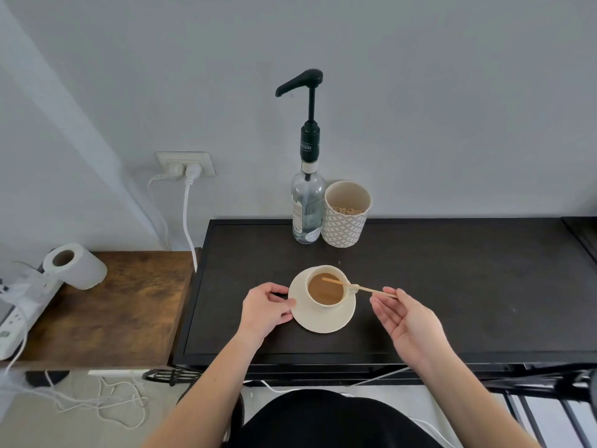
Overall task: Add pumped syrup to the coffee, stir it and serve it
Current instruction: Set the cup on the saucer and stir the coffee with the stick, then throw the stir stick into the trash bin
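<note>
A cream cup (329, 306) of milky coffee stands on a cream saucer (336, 321) on the dark table (452, 286). My left hand (265, 310) grips the saucer's left rim. My right hand (403, 318) pinches the outer end of a wooden stir stick (358, 287), palm turned up. The stick's far end reaches over the coffee, resting across the cup's rim. A clear syrup bottle (307, 205) with a tall black pump (303, 82) stands at the table's back edge, its spout pointing left.
A patterned cup (344, 218) holding more sticks stands right of the bottle. A lower wooden side table (122, 312) on the left carries a paper roll (76, 265) and a power strip (19, 308). Cables hang from a wall socket (185, 164).
</note>
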A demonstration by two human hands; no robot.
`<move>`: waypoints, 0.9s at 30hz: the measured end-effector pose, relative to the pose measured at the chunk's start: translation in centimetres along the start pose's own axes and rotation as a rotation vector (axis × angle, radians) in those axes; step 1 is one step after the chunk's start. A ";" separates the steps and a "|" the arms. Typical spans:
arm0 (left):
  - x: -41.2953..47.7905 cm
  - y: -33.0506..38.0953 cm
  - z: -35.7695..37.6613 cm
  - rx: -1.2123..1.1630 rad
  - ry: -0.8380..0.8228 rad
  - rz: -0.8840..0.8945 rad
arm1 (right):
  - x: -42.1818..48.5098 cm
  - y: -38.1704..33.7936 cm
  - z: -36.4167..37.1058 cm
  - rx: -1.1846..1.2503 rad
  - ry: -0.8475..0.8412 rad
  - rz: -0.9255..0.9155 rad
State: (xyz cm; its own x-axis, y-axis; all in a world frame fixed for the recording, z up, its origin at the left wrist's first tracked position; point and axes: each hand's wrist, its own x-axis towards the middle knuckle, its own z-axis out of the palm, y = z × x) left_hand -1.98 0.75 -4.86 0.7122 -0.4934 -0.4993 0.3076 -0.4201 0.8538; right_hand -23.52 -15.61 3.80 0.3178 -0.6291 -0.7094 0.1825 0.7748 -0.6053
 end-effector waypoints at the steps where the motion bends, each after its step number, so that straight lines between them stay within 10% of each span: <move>1: -0.1 0.0 0.0 -0.001 0.000 0.002 | -0.1 0.0 0.0 0.036 -0.008 0.020; 13: -1.5 -0.1 0.8 -0.026 0.077 0.048 | -3.6 -3.5 1.4 -0.035 -0.201 -0.110; 18: -5.1 1.0 1.1 -0.023 0.347 0.135 | -4.6 -4.4 2.5 -0.113 -0.297 -0.156; 27: -14.3 2.6 0.9 -0.451 0.017 0.002 | -4.5 0.0 4.5 -0.340 -0.499 -0.076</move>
State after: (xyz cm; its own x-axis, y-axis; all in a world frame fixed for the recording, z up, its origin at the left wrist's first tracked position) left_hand -11.90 5.99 4.39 0.7224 -0.4795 -0.4983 0.5477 -0.0432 0.8356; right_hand -20.80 -12.55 8.58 0.7281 -0.5127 -0.4549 -0.0595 0.6139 -0.7871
